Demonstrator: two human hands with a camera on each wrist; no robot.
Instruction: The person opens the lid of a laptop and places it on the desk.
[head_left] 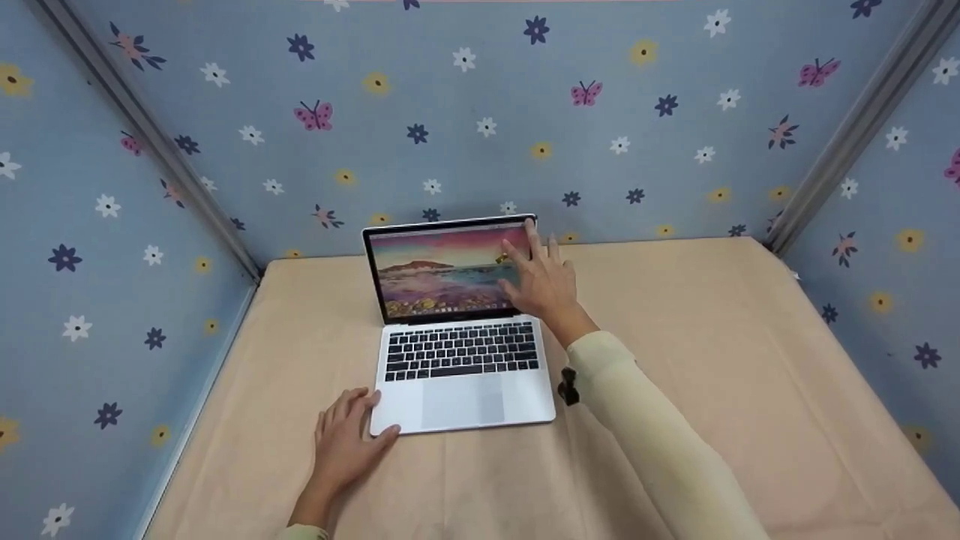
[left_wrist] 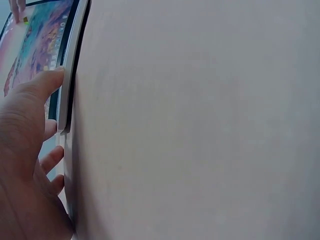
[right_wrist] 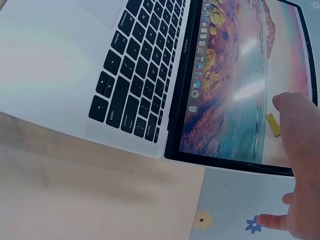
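A silver laptop (head_left: 463, 405) stands with its lid raised and its screen (head_left: 442, 281) lit, showing a colourful seaside picture. My left hand (head_left: 346, 442) holds the front left corner of the base, thumb at the front edge and fingers along the left side. Over the upper right of the screen, my right hand (head_left: 546, 283) spreads its fingers, one reaching the lid's top edge near the corner. A small yellow patch (right_wrist: 273, 125) shows on the screen close to a right fingertip.
The laptop stands on a table with a beige cloth (head_left: 712, 337). Behind it rises a blue wall panel (head_left: 480, 82) with flowers and butterflies, and similar panels flank both sides. A small black item (head_left: 568, 386) is at the right sleeve.
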